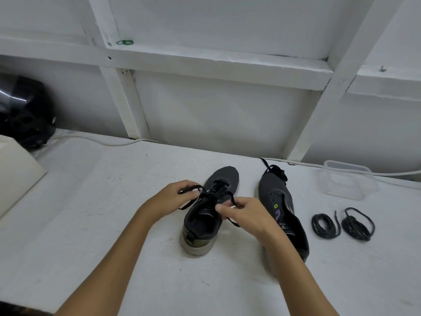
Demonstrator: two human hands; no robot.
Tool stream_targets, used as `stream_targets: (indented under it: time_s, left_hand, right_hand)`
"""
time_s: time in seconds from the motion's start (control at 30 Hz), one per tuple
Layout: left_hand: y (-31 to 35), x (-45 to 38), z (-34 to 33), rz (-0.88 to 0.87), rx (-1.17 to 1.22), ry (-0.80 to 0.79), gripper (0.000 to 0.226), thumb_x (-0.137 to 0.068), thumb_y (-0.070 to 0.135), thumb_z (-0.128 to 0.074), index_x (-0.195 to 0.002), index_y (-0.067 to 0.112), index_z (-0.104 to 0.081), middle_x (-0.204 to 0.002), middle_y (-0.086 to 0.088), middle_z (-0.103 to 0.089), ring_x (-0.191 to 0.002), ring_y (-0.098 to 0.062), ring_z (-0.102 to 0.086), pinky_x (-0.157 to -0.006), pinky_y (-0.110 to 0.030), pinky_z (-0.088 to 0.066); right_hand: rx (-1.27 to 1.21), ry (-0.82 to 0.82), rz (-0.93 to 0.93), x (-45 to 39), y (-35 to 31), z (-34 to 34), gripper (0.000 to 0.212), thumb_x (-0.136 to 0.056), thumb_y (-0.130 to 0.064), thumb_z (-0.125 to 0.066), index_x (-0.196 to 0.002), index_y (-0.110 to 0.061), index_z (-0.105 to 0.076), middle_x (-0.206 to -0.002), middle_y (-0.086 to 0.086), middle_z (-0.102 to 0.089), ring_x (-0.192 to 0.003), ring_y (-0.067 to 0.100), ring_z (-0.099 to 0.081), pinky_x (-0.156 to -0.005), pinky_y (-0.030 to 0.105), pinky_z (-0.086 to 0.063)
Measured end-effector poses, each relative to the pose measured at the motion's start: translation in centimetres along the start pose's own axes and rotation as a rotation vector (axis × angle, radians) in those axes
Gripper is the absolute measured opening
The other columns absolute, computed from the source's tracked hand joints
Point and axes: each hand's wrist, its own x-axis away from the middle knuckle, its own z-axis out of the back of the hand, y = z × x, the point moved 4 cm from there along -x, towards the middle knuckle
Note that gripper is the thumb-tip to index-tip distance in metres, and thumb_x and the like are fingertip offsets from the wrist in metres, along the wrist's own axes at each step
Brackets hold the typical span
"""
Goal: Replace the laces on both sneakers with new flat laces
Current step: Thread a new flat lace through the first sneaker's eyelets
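Two dark grey sneakers stand on the white table, toes pointing away from me. The left sneaker (pixel 206 215) has a flat black lace (pixel 214 194) threaded through its eyelets. My left hand (pixel 176 197) pinches one end of that lace to the left of the shoe. My right hand (pixel 245 213) pinches the other end over the shoe's right side. The right sneaker (pixel 276 197) stands apart, with a bundled black lace (pixel 278 173) lying on its toe. Two coiled round black laces (pixel 325 225) (pixel 357 224) lie on the table to the right.
A clear plastic container (pixel 348 181) sits at the back right. A white cable (pixel 109 142) runs along the wall's foot. A black helmet-like object (pixel 22 110) and a cream box (pixel 16 174) are at the far left.
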Motion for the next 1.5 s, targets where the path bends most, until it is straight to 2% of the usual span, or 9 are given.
stream_targets:
  time_s: [0.17,0.33,0.43,0.53,0.63,0.73,1.0,1.23,1.5]
  left_hand:
    - [-0.1,0.6,-0.7,0.088,-0.055,-0.067,0.067,-0.064,0.06,-0.083,-0.125,0.045,-0.057,-0.109,0.015,-0.067,-0.106,0.0,-0.062,-0.088,-0.025,-0.048]
    - [0.2,1.1,-1.3,0.143,-0.165,0.074,0.059,-0.073,0.047,-0.067,-0.129,0.045,-0.049,-0.105,0.02,-0.064,-0.093,-0.001,-0.065,-0.078,-0.026,-0.053]
    - [0.2,1.4,-1.7,0.145,-0.163,0.082,0.063,-0.073,0.051,-0.071,-0.132,0.044,-0.048,-0.111,0.021,-0.062,-0.097,-0.004,-0.064,-0.084,-0.029,-0.053]
    - [0.0,2.1,-1.0,0.116,-0.136,0.184,0.075,-0.07,0.067,-0.075,-0.135,0.044,-0.047,-0.127,0.019,-0.047,-0.115,-0.008,-0.051,-0.096,-0.034,-0.046]
    - [0.1,3.1,0.0,0.11,-0.086,0.511,0.039,-0.082,0.067,-0.065,-0.102,0.033,-0.062,-0.109,0.017,-0.056,-0.1,-0.006,-0.056,-0.077,-0.024,-0.046]
    - [-0.3,2.8,-0.3,0.332,-0.012,0.455,0.047,-0.092,0.059,-0.055,-0.074,0.018,-0.067,-0.076,0.006,-0.069,-0.075,-0.015,-0.065,-0.062,-0.027,-0.049]
    - [1.0,-0.1,-1.8,0.603,0.184,0.237,0.091,-0.077,0.089,-0.043,-0.089,0.004,-0.074,-0.079,-0.005,-0.07,-0.061,-0.016,-0.058,-0.055,-0.024,-0.049]
    - [-0.5,-2.0,-2.8,0.691,0.264,0.202,0.023,-0.091,0.036,-0.07,-0.085,0.014,-0.065,-0.069,0.0,-0.059,-0.052,-0.01,-0.044,-0.049,-0.023,-0.032]
    - [-0.9,-2.3,-2.1,0.541,0.438,0.373,0.009,-0.096,0.015,-0.059,-0.093,0.008,-0.064,-0.082,-0.008,-0.068,-0.067,-0.014,-0.055,-0.048,-0.023,-0.028]
  right_hand:
    - [0.064,-0.024,0.009,-0.5,0.2,0.3,0.021,-0.091,-0.032,-0.074,-0.075,-0.017,-0.073,-0.059,-0.014,-0.063,-0.049,0.001,-0.048,-0.057,0.013,-0.042]
    - [0.043,0.06,-0.079,-0.9,0.1,2.5,0.029,-0.082,-0.035,-0.076,-0.057,-0.024,-0.067,-0.064,-0.007,-0.062,-0.055,0.008,-0.051,-0.056,0.019,-0.04]
    - [0.05,0.129,-0.01,-0.6,-0.3,2.9,0.01,-0.084,-0.034,-0.077,-0.094,-0.032,-0.076,-0.096,-0.01,-0.073,-0.086,0.013,-0.066,-0.082,0.033,-0.056]
    - [0.281,0.413,0.125,0.1,-0.6,2.3,0.065,-0.086,-0.031,-0.077,-0.144,-0.028,-0.048,-0.141,-0.002,-0.049,-0.127,0.017,-0.051,-0.101,0.034,-0.044]
    - [0.337,0.723,0.228,1.7,-0.8,1.9,0.022,-0.091,-0.038,-0.066,-0.108,-0.025,-0.063,-0.107,-0.005,-0.064,-0.1,0.018,-0.062,-0.073,0.032,-0.046]
    - [0.139,0.463,0.004,0.5,0.9,1.1,0.054,-0.095,-0.055,-0.056,-0.067,-0.01,-0.07,-0.061,0.002,-0.069,-0.058,0.021,-0.067,-0.059,0.035,-0.056]
    - [-0.227,0.141,-0.345,-1.9,1.5,-0.9,0.081,-0.085,-0.08,-0.052,-0.084,-0.003,-0.077,-0.072,0.008,-0.077,-0.061,0.019,-0.074,-0.06,0.028,-0.06]
    - [-0.399,0.221,-0.387,-3.1,1.3,-0.9,0.047,-0.089,-0.047,-0.075,-0.091,0.0,-0.075,-0.071,0.01,-0.076,-0.057,0.018,-0.069,-0.053,0.026,-0.057]
    - [-0.472,0.213,-0.435,-4.1,1.3,-0.8,0.032,-0.09,-0.03,-0.078,-0.091,0.001,-0.072,-0.06,0.008,-0.072,-0.045,0.014,-0.065,-0.044,0.023,-0.053]
